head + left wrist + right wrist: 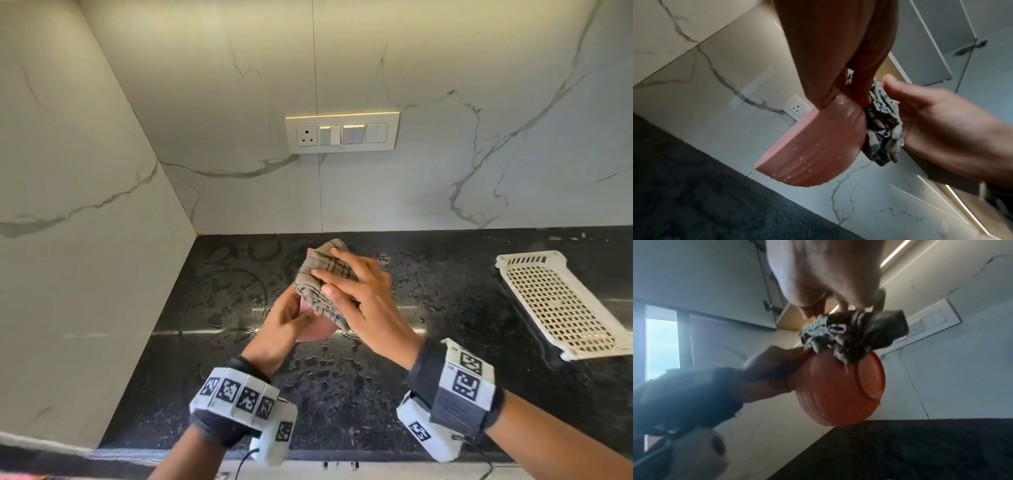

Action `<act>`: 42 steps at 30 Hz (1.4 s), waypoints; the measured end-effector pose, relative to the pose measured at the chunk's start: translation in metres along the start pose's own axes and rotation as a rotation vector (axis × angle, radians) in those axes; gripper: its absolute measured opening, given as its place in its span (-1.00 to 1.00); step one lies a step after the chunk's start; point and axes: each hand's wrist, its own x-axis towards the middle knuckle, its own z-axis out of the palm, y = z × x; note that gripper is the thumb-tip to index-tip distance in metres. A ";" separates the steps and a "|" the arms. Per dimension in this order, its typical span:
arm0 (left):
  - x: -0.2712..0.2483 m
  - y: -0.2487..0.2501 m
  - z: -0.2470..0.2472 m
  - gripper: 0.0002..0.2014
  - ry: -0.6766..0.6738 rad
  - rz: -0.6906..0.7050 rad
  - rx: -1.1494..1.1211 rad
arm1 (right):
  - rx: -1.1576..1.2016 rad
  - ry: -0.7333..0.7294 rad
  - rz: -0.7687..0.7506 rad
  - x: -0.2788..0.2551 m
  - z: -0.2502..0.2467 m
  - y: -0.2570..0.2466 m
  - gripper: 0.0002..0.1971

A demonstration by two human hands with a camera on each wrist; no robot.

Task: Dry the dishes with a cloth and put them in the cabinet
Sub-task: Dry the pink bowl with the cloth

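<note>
A pink ribbed bowl (313, 330) (813, 146) (838, 394), beaded with water drops, is held up over the counter. My left hand (284, 318) (838, 56) (772, 369) grips it by the rim from the left. A bunched grey checked cloth (325, 281) (884, 129) (859, 332) lies against the bowl's outer wall near its base. My right hand (363, 294) (941, 121) (828, 272) wraps over the cloth, fingers spread across it, and holds it to the bowl. From the head view most of the bowl is hidden behind cloth and hands.
The black stone counter (239, 291) below is wet with puddles. A white perforated plastic basket (561, 308) lies at the right. A switch panel (342, 133) sits on the marble back wall, with a side wall close at left. Grey cabinet doors (970, 48) show overhead.
</note>
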 end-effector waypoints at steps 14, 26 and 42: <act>-0.002 0.023 -0.001 -0.59 -0.123 0.075 -0.117 | 0.502 0.105 0.260 0.057 -0.001 0.007 -0.60; 0.016 0.043 -0.013 0.17 -0.313 -0.116 0.052 | 1.000 0.021 0.589 0.079 -0.012 0.016 -0.59; 0.017 0.049 -0.017 -0.62 -0.239 0.003 -0.138 | 0.172 0.252 0.103 0.069 -0.020 -0.007 -0.53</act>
